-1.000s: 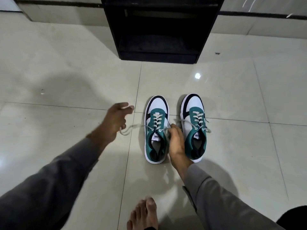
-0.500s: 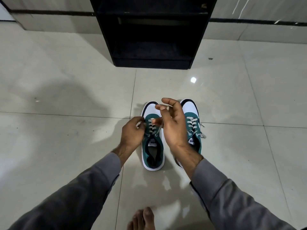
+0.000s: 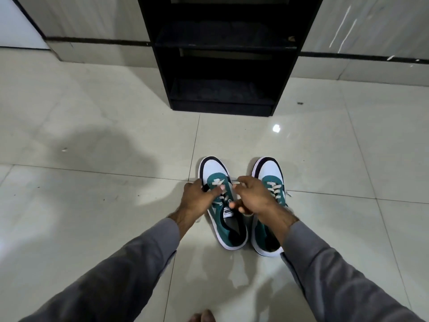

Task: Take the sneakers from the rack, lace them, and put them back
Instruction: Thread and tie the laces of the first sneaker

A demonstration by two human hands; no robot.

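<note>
**Both hands working the lace on the left sneaker, pair sitting on floor in front of rack**

Two teal, white and black sneakers are sitting side by side on the tiled floor [image 3: 92, 205], toes pointing toward the black rack [image 3: 222, 66], which is standing well apart from them against the wall. Neither shoe is lying in the rack.

Left sneaker [image 3: 222, 205]: both hands are hovering over its lace area. Left hand [image 3: 197, 201] is curling its fingers over the outer edge of the shoe, thumb lying across the white lace [image 3: 218, 182] near the upper eyelets; it is looking like a pinch on the lace, but the exact strand is too small to make out. Right hand [image 3: 253, 198] is curling over the inner side of the same shoe, fingertips pinching a bit of lace end near the tongue label; a short piece of lace is also showing at its index finger.

Right sneaker [image 3: 271, 180]: sitting just beside the left one, laces crossing through the eyelets, its heel half hiding under the right wrist. No hand is gripping it.

Both arms are wearing grey sleeves [image 3: 116, 275]. Bare toes [image 3: 204, 317] are showing at the bottom edge.
</note>
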